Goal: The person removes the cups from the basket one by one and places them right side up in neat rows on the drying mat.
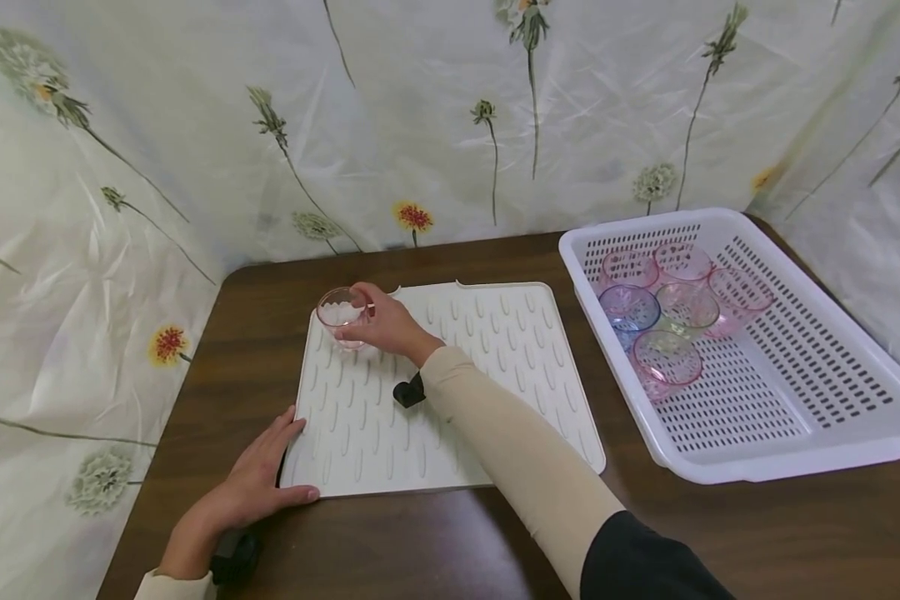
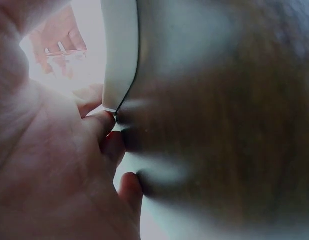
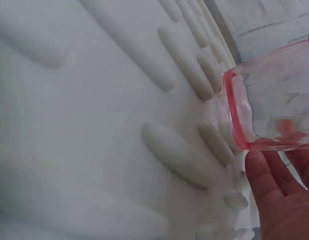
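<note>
At the far left corner of a white ridged mat (image 1: 450, 417), my right hand (image 1: 392, 325) holds a clear, pink-tinted glass (image 1: 339, 313), thumb and fingers on either side of it. In the right wrist view, the pink-edged end of the glass (image 3: 274, 100) is right at the mat's ridges, with fingertips along its lower side. My left hand (image 1: 243, 492) rests at the mat's near left corner, its thumb at the front edge and its fingers extended along the left edge. The left wrist view shows those fingertips (image 2: 130, 187) beside the mat's rim (image 2: 119, 55).
On the right side of the dark wood table (image 1: 450, 542) stands a white perforated basket (image 1: 757, 417). Several glasses sit together in its left part: pink ones, a blue glass (image 1: 628, 310) and a green glass (image 1: 687, 308). A floral curtain (image 1: 435, 125) hangs behind the table.
</note>
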